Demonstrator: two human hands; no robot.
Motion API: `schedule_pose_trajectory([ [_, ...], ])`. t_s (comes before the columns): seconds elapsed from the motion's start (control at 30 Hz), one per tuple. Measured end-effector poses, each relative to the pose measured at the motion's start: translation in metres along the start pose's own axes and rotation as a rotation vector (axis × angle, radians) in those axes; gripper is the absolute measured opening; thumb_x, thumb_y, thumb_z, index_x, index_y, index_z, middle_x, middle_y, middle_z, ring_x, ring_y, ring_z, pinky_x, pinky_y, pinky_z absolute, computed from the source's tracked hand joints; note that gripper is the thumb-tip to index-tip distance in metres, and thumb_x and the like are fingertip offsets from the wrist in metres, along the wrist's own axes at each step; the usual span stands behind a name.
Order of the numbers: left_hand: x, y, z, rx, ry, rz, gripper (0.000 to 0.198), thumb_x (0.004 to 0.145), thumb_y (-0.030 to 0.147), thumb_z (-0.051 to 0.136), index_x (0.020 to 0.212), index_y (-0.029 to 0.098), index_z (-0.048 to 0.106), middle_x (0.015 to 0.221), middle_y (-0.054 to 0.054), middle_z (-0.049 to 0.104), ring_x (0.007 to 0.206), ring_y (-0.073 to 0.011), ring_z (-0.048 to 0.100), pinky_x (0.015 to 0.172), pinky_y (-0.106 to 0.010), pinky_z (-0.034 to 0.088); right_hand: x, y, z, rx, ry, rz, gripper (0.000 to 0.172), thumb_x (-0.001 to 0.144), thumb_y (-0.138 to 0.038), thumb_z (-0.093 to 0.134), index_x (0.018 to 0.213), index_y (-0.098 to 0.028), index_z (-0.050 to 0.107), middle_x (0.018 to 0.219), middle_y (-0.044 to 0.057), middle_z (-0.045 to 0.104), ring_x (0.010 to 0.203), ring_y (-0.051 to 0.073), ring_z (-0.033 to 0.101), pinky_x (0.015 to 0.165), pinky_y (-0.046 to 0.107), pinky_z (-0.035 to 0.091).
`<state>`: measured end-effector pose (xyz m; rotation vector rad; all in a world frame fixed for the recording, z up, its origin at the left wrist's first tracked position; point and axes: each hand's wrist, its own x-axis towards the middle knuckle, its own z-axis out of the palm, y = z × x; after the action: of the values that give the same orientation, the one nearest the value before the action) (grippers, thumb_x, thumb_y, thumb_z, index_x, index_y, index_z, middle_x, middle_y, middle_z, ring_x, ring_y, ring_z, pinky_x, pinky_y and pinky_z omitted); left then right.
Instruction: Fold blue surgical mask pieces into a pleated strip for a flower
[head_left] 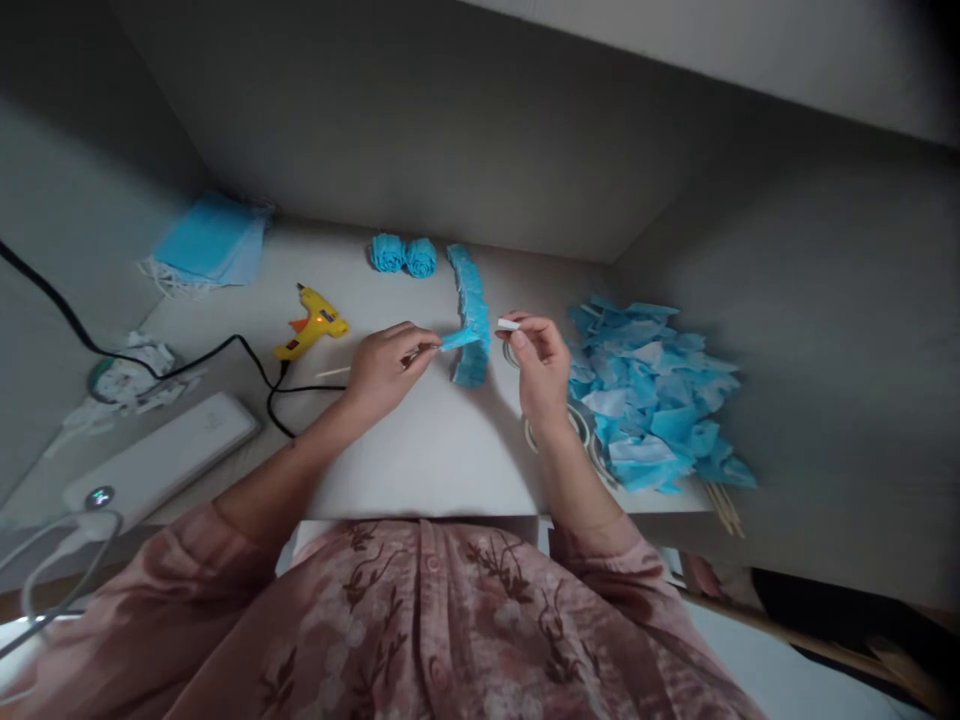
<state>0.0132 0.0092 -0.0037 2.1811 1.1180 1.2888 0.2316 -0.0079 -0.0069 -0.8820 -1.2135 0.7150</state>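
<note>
My left hand (390, 368) pinches a narrow strip of blue material (459, 340) that points to the right. My right hand (538, 365) is a short way to the right, its fingers closed on a small white piece (508, 325). Between the hands, a long ruffled blue strip (470, 290) lies on the white table, partly behind the narrow strip. Two blue rosettes (403, 256) sit side by side beyond my left hand. A large heap of blue and white cut pieces (652, 385) lies right of my right hand.
A yellow glue gun (319, 322) with a black cord lies at the left. Blue masks (212, 240) are stacked at the back left. A white power strip (169, 455) is at the near left. Tape rings (578, 427) lie by my right wrist. Grey walls enclose the table (427, 470).
</note>
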Motion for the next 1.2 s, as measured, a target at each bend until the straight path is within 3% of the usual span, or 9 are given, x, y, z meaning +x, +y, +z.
schedule_pose_trajectory([
  [0.1, -0.0017, -0.0022, 0.0019, 0.072, -0.026, 0.036, 0.014, 0.09, 0.016, 0.063, 0.093, 0.019, 0.076, 0.087, -0.003, 0.076, 0.075, -0.0135, 0.067, 0.064, -0.022, 0.045, 0.0, -0.0019, -0.0003, -0.033, -0.01, -0.013, 0.022, 0.084, -0.045, 0.077, 0.081, -0.025, 0.066, 0.102, 0.002, 0.072, 0.098, 0.016, 0.067, 0.086, 0.029, 0.056],
  [0.27, -0.0023, -0.0012, 0.0008, 0.124, -0.037, 0.022, 0.014, 0.091, 0.018, 0.063, 0.095, 0.02, 0.076, 0.088, -0.002, 0.076, 0.075, -0.0138, 0.067, 0.067, -0.024, 0.045, -0.0016, -0.0022, 0.0008, -0.033, -0.01, 0.021, 0.021, 0.084, -0.043, 0.076, 0.082, -0.025, 0.067, 0.104, 0.002, 0.072, 0.094, 0.015, 0.067, 0.085, 0.03, 0.055],
  [0.5, 0.0015, -0.0012, -0.0036, 0.025, 0.021, -0.047, 0.019, 0.095, 0.024, 0.06, 0.099, 0.02, 0.077, 0.09, -0.002, 0.078, 0.075, -0.0131, 0.067, 0.069, -0.023, 0.047, -0.0053, -0.0006, 0.0041, -0.026, -0.04, 0.054, 0.025, 0.087, -0.049, 0.072, 0.083, -0.025, 0.066, 0.105, 0.003, 0.071, 0.098, 0.017, 0.066, 0.084, 0.032, 0.057],
  [0.73, 0.0027, -0.0036, -0.0047, 0.019, -0.025, -0.037, 0.022, 0.096, 0.022, 0.057, 0.099, 0.02, 0.078, 0.087, -0.001, 0.078, 0.076, -0.0136, 0.068, 0.073, -0.024, 0.048, -0.0084, -0.0004, 0.0075, 0.048, -0.043, 0.092, 0.023, 0.088, -0.048, 0.072, 0.086, -0.025, 0.069, 0.105, 0.002, 0.071, 0.094, 0.015, 0.066, 0.081, 0.03, 0.058],
  [0.97, 0.0025, -0.0047, -0.0041, 0.027, -0.04, -0.024, 0.024, 0.097, 0.025, 0.055, 0.099, 0.019, 0.078, 0.087, -0.002, 0.078, 0.077, -0.0152, 0.069, 0.073, -0.026, 0.049, -0.0092, 0.0004, 0.0085, 0.037, -0.031, 0.124, 0.029, 0.087, -0.05, 0.071, 0.107, -0.03, 0.067, 0.104, 0.002, 0.071, 0.105, 0.018, 0.068, 0.081, 0.031, 0.06],
  [1.2, 0.0013, -0.0071, -0.0021, 0.044, -0.043, 0.013, 0.024, 0.097, 0.025, 0.055, 0.1, 0.02, 0.078, 0.088, -0.003, 0.078, 0.077, -0.0154, 0.069, 0.071, -0.026, 0.048, -0.0082, 0.005, 0.0089, 0.073, -0.055, 0.104, 0.035, 0.085, -0.047, 0.075, 0.115, -0.032, 0.066, 0.104, 0.002, 0.072, 0.099, 0.016, 0.068, 0.079, 0.028, 0.06],
])
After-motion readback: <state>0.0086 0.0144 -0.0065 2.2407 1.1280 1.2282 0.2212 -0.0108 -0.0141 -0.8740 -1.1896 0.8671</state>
